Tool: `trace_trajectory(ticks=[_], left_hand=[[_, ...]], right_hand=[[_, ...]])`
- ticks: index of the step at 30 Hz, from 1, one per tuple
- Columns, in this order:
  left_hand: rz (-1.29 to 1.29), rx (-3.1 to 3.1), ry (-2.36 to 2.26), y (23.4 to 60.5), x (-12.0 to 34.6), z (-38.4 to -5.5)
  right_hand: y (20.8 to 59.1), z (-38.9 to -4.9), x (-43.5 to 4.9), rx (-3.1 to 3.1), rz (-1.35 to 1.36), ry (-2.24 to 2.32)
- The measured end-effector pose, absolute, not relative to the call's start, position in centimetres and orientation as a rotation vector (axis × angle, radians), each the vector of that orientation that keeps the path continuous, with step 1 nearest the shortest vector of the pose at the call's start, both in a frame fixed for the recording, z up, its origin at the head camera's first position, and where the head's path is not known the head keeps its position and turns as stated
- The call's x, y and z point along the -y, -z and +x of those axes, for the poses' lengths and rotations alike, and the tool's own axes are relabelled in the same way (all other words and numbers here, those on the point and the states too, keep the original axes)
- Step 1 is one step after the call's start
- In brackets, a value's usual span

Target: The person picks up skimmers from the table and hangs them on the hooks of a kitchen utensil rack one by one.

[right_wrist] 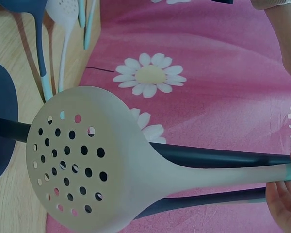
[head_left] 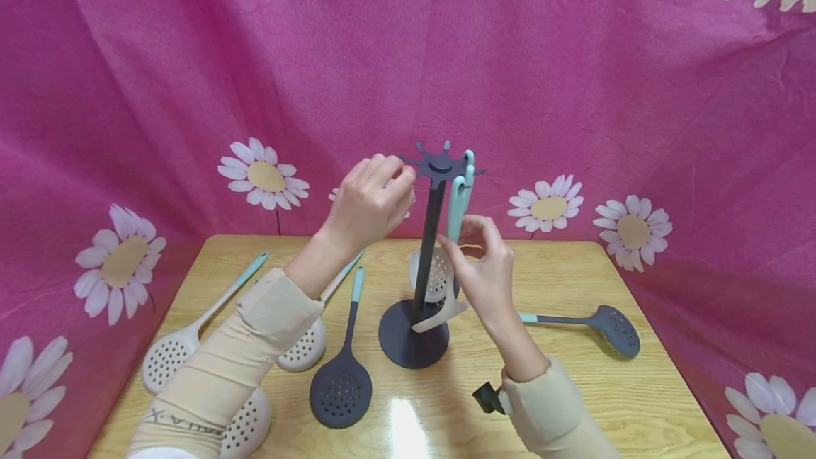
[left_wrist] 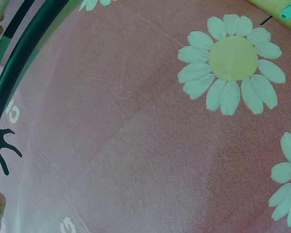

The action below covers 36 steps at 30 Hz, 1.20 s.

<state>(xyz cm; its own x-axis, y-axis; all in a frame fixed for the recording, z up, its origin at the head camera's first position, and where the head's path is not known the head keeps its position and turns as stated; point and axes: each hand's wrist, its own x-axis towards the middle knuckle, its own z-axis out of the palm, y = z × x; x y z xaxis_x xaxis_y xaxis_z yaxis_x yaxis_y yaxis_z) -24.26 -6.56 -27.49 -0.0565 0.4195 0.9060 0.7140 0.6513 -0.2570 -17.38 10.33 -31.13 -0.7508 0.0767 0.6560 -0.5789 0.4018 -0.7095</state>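
Note:
A dark utensil stand (head_left: 430, 253) with a round base and hooked top stands mid-table. My right hand (head_left: 487, 268) pinches the mint handle of a pale skimmer (right_wrist: 131, 160) between thumb and fingers. That skimmer's looped end is at a front right hook, and its perforated head hangs low beside the post. Behind it, a second pale perforated head (head_left: 421, 271) and further mint handle ends (head_left: 469, 156) hang from the stand. My left hand (head_left: 372, 197) is at the stand's top left, fingers curled at a hook tip, partly hiding it.
On the table's left lie a pale skimmer (head_left: 191, 331), another pale one (head_left: 319, 342), a dark skimmer (head_left: 347, 356) and a pale perforated head (head_left: 258, 409) partly under the left sleeve. A dark skimmer (head_left: 599, 319) lies at right. A pink daisy-printed cloth (head_left: 357, 55) surrounds the table.

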Motion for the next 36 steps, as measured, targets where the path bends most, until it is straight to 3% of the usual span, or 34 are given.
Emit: trace_trajectory(ticks=[9,19,31,36], left_hand=[[-0.926,1.69,0.311,27.4,6.6,-24.2],[-0.858,1.708,0.506,28.8,6.3,-24.0],[-0.587,1.91,1.033,36.4,5.4,-24.3],[-0.391,2.22,1.199,40.7,5.4,-24.8]], right_hand=[[31.4,-17.6,-11.1,2.065,0.495,-1.389],[36.2,-20.3,-14.5,1.821,0.464,-1.363],[40.3,-20.0,-15.0,1.911,0.202,-1.431],[44.7,-21.3,-15.7,2.055,0.03,-1.465]])
